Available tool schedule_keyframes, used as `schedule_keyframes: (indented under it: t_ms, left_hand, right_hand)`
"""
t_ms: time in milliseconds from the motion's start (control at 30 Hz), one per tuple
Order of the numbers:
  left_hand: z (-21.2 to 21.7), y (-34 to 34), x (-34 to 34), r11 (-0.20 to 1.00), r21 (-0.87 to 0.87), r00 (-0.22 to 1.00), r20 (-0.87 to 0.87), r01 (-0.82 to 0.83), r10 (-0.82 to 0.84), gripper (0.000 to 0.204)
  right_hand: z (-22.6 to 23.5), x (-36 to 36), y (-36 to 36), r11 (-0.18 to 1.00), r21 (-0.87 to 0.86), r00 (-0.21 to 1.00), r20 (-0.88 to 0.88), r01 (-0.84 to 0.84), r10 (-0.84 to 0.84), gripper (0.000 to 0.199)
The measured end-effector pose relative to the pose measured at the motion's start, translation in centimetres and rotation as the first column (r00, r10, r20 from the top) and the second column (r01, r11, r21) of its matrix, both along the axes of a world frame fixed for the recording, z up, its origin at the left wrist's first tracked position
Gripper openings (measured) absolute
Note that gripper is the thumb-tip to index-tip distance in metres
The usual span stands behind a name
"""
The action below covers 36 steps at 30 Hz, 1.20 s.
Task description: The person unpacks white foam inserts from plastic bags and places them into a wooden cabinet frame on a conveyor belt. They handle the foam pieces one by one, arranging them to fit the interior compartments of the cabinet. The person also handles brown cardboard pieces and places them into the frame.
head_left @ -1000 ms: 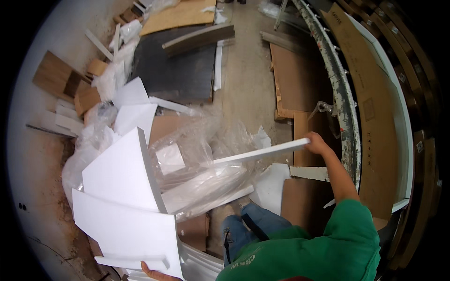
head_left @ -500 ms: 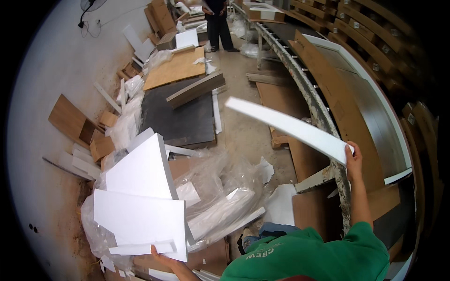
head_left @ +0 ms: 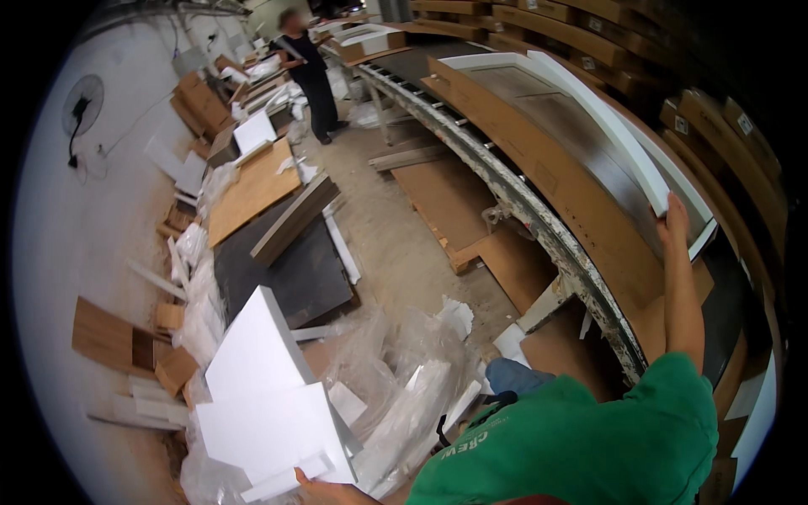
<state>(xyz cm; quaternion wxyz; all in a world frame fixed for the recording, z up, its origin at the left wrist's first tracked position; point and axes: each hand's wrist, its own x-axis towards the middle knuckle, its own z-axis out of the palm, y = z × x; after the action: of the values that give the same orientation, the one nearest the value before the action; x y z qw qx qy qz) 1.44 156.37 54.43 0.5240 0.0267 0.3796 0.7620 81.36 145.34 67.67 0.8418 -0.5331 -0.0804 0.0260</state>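
My right hand (head_left: 673, 220) grips the near end of a long white foam strip (head_left: 610, 118). That strip stretches away over the right side of an open cardboard carton (head_left: 547, 172) holding a dark brown panel (head_left: 568, 122). White foam edging (head_left: 703, 240) shows at the panel's near end. At the lower left, my left hand (head_left: 324, 490) is closed at a short white foam strip (head_left: 282, 480), its fingers partly hidden. This strip lies against a white foam sheet (head_left: 261, 425). A thicker white foam block (head_left: 257, 349) stands behind the sheet.
The carton rests on a roller conveyor (head_left: 539, 202). Stacked flat cartons (head_left: 720, 143) line the right. Clear plastic wrap (head_left: 379, 362), a dark board (head_left: 290, 286) and a wooden beam (head_left: 295, 219) lie on the left. Another person (head_left: 307, 76) stands beyond, near a wall fan (head_left: 82, 105).
My right hand has brought the long foam strip from over the aisle to the carton's right side. The view has turned right. My left hand stays at the short strip.
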Motion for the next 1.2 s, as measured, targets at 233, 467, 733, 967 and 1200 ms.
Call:
schedule_keyframes:
  t_ms: [233,467,733,967,1200]
  left_hand:
    - [2.1,7.2,10.1,0.989,-0.097,0.976,-0.2,-0.111,0.089,0.05]
    - [1.9,18.6,17.2,0.999,0.026,0.986,-0.162,0.04,-0.035,0.049]
    - [6.2,29.2,27.2,0.99,0.0,0.961,-0.242,0.141,-0.137,0.046]
    - [3.8,35.3,29.9,0.992,0.004,0.971,-0.208,0.126,-0.122,0.033]
    - [0.3,44.7,31.6,0.974,-0.004,0.957,-0.181,0.228,-0.225,0.035]
  right_hand:
    - [-3.1,15.8,5.8,0.996,-0.086,0.999,-0.04,-0.023,0.019,0.036]
    - [-11.8,30.7,10.4,0.482,-0.87,0.973,0.187,0.102,0.131,0.045]
    - [-10.1,25.2,18.8,0.15,-0.886,0.716,0.445,0.438,0.538,0.057]
    - [-9.1,25.1,19.1,0.164,-0.922,0.72,0.376,0.35,0.583,0.048]
    - [-10.0,24.7,18.7,0.217,-0.923,0.738,0.384,0.317,0.555,0.054]
